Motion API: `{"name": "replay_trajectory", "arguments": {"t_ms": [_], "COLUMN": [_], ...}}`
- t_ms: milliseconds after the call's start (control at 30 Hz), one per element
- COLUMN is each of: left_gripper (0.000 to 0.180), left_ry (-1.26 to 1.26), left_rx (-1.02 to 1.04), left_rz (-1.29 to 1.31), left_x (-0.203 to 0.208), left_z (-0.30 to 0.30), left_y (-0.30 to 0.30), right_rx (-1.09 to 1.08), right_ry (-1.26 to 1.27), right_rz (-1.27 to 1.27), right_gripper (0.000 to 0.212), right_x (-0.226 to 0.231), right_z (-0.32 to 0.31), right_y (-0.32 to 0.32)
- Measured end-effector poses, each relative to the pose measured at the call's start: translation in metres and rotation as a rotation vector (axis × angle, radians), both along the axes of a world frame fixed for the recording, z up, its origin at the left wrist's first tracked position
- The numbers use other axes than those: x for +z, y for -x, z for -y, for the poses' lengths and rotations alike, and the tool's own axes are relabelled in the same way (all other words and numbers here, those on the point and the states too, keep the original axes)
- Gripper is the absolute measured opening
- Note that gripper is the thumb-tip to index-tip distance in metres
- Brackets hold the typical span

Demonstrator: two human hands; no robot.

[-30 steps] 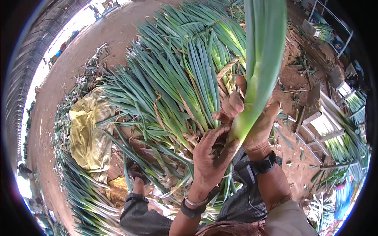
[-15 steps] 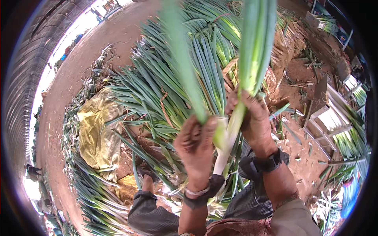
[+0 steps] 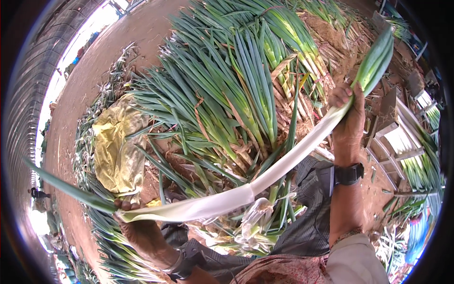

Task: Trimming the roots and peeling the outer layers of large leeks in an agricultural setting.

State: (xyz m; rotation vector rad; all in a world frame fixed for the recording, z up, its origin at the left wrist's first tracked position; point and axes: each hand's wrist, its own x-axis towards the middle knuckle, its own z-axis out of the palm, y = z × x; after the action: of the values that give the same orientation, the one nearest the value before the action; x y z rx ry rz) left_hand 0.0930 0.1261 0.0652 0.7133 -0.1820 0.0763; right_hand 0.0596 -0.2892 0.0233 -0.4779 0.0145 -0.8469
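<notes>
My right hand (image 3: 350,118) is wrapped round a long green onion (image 3: 309,137) where its white shaft meets the green leaves, which point up and to the right. Out at the lower left, my left hand (image 3: 144,234) grips a pale outer layer (image 3: 189,211) with a green leaf tip beyond the fingers. This strip stretches between my hands and still joins the white shaft near its lower end. Beneath it, between my legs, lie white and pale green peelings (image 3: 257,222). A dense pile of unpeeled green onions (image 3: 213,94) spreads just ahead.
A crumpled yellow sack (image 3: 118,146) lies on the soil at the left. Below it is a row of green onions with white shafts (image 3: 125,253). At the right stands a frame rack (image 3: 392,151) holding more green onions. Scraps of leaf litter the ground.
My hands have moved wide apart, the left down and leftward, the right up and rightward. The outer layer is now pulled away from the green onion along its length.
</notes>
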Motion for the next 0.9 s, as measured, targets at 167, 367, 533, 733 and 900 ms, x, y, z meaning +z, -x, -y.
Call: {"name": "replay_trajectory", "arguments": {"t_ms": [167, 367, 533, 733, 900], "left_gripper": [0.021, 0.020, 0.071, 0.060, 0.021], "left_ry": [-0.031, -0.728, -1.798, -1.534, -0.326], "left_rx": [0.269, 0.782, 0.271, -0.188, -0.042], "left_rz": [-0.080, -0.503, 0.182, 0.553, -0.218], "left_x": [-0.032, -0.077, -0.106, -0.072, -0.074], "left_z": [-0.125, -0.209, -0.092, 0.090, 0.066], "left_y": [0.006, -0.008, -0.033, 0.025, 0.048], "right_rx": [-0.100, -0.174, -0.145, -0.278, -0.568], "right_ry": [-0.123, 0.012, 0.071, 0.364, 1.016], "right_rz": [-0.056, -0.097, -0.095, -0.373, -0.778], "right_gripper": [0.022, 0.013, 0.013, 0.017, 0.034], "right_x": [-0.016, -0.016, -0.010, -0.030, -0.032], "right_z": [0.039, 0.053, 0.033, 0.034, 0.036], "right_y": [0.018, 0.033, 0.020, 0.028, 0.047]}}
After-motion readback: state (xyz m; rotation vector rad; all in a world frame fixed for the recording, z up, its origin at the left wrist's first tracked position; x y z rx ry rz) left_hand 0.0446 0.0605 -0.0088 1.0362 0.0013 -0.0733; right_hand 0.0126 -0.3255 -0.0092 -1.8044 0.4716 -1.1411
